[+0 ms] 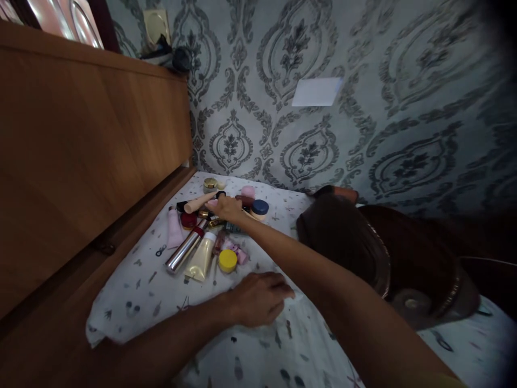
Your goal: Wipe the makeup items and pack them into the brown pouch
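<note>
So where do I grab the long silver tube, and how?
I'd pinch the silver tube by its end nearest you, fingers coming from above: it lies flat, and that end pokes out over the cloth.

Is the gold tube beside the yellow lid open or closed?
Closed: its white cap sits on the end of the gold tube, which lies on the cloth.

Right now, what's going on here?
A person's right hand is in among a pile of cosmetics, near a beige tube; whether the fingers grip anything can't be made out. The left hand rests on the patterned cloth, nearest the yellow-lidded jar. A dark brown bag lies off to the right.
</note>
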`<state>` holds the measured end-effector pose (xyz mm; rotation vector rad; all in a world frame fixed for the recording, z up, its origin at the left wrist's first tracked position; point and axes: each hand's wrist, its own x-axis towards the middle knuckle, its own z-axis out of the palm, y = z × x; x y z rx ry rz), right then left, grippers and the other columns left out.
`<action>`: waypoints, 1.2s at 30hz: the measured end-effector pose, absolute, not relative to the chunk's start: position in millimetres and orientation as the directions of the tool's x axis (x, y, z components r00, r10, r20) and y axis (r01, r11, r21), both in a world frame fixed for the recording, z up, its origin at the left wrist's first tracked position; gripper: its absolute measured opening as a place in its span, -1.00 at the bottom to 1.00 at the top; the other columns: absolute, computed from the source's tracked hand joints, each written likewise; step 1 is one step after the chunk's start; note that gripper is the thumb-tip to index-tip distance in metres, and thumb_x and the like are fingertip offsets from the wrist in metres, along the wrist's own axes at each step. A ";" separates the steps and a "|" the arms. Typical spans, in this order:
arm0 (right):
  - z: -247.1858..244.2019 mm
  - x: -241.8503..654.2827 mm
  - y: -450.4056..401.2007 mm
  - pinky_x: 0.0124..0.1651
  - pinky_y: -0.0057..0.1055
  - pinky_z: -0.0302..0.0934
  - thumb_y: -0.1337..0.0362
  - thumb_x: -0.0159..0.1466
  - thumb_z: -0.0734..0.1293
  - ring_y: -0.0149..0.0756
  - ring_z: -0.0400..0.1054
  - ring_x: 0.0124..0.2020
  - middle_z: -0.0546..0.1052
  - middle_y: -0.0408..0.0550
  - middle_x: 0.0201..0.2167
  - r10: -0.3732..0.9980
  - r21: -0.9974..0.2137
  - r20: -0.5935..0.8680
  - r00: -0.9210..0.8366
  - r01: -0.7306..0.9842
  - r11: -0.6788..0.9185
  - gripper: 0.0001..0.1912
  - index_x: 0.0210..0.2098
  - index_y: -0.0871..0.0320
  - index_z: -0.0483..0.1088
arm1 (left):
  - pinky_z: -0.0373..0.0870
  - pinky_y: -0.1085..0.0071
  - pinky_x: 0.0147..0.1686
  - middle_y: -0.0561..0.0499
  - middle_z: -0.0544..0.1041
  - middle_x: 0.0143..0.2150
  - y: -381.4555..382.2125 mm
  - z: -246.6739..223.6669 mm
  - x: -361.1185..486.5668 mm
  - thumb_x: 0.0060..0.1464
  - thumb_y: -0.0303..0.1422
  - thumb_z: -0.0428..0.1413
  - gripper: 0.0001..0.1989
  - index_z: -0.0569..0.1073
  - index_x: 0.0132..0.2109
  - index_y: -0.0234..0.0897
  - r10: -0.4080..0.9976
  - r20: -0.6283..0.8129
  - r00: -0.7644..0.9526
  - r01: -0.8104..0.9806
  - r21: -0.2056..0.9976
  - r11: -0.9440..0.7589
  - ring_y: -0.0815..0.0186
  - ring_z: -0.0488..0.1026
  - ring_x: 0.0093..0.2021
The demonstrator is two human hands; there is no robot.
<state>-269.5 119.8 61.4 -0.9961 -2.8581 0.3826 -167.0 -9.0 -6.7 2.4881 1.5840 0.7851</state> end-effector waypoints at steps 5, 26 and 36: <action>47.0 -286.0 118.7 0.15 0.00 0.17 -0.10 0.26 0.31 0.17 0.31 0.17 0.41 0.37 0.13 0.693 -0.306 0.025 -0.721 0.654 0.692 -0.34 0.10 0.34 0.32 | 0.50 0.30 -0.22 -0.11 0.55 -0.13 -8.3 -7.4 -167.6 0.14 -0.49 0.02 -0.77 0.45 -0.07 -0.29 0.871 0.348 0.347 0.828 0.324 -0.458 0.16 0.53 -0.14; 25.6 -32.7 63.9 0.25 -0.06 0.21 0.15 0.00 0.50 0.00 0.32 0.18 0.37 0.18 0.18 0.823 -0.841 0.447 -0.349 0.151 0.520 -0.09 0.27 0.14 0.09 | 0.38 0.47 -0.32 0.00 0.57 -0.20 -1.3 -3.9 -180.0 0.15 -0.26 0.04 -0.68 0.47 0.00 -0.28 0.825 0.148 -0.545 0.031 0.987 -0.157 0.32 0.46 -0.31; -16.7 -11.7 54.6 0.16 -0.11 0.28 0.24 -0.05 0.50 -0.03 0.39 0.08 0.49 0.10 0.02 0.809 -0.841 0.364 -0.460 0.211 0.499 -0.30 0.08 0.15 0.30 | 0.31 0.20 0.19 -0.11 0.54 0.10 -16.4 8.1 -164.4 0.30 -0.34 -0.06 -0.68 0.50 0.07 -0.26 0.863 0.488 -0.133 0.574 0.747 -0.335 0.18 0.43 0.16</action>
